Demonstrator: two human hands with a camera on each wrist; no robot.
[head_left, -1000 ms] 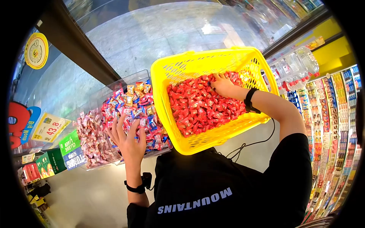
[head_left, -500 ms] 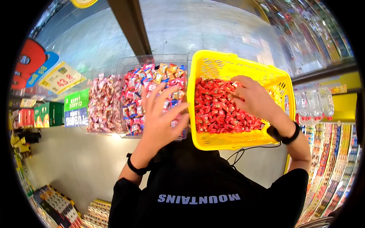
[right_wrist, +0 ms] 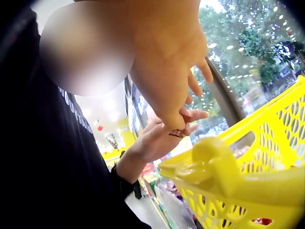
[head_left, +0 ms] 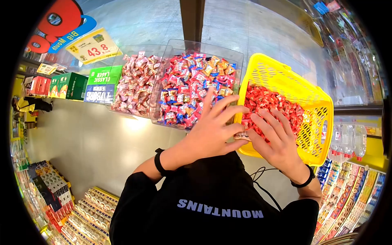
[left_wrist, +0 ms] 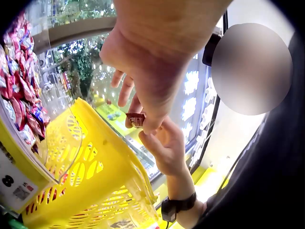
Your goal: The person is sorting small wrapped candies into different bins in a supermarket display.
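In the head view my left hand point(head_left: 209, 134) and right hand point(head_left: 277, 141) meet over the near left rim of a yellow basket point(head_left: 267, 70). Between their fingertips is one small wrapped candy point(head_left: 241, 136). The left thumb and index finger pinch it, the other left fingers spread. My right thumb and fingertips grip its other end. The wrapper shows brownish red in the left wrist view, where the candy point(left_wrist: 136, 119) is partly covered by fingers. Many red-wrapped candies point(head_left: 261, 98) lie inside the basket, below the right hand.
Left of the basket, a clear bin of mixed candies point(head_left: 183, 81) adjoins another of pink-wrapped candies point(head_left: 136, 85). Beyond are a green-and-blue carton point(head_left: 101, 83) and a price sign point(head_left: 94, 45). Large clear bottles point(head_left: 348, 141) stand right; a dark post point(head_left: 192, 22) rises behind.
The right hand has come out of the red candies toward the near left rim. The left hand has moved right from over the mixed candies to meet it at one candy. The head view has turned left.
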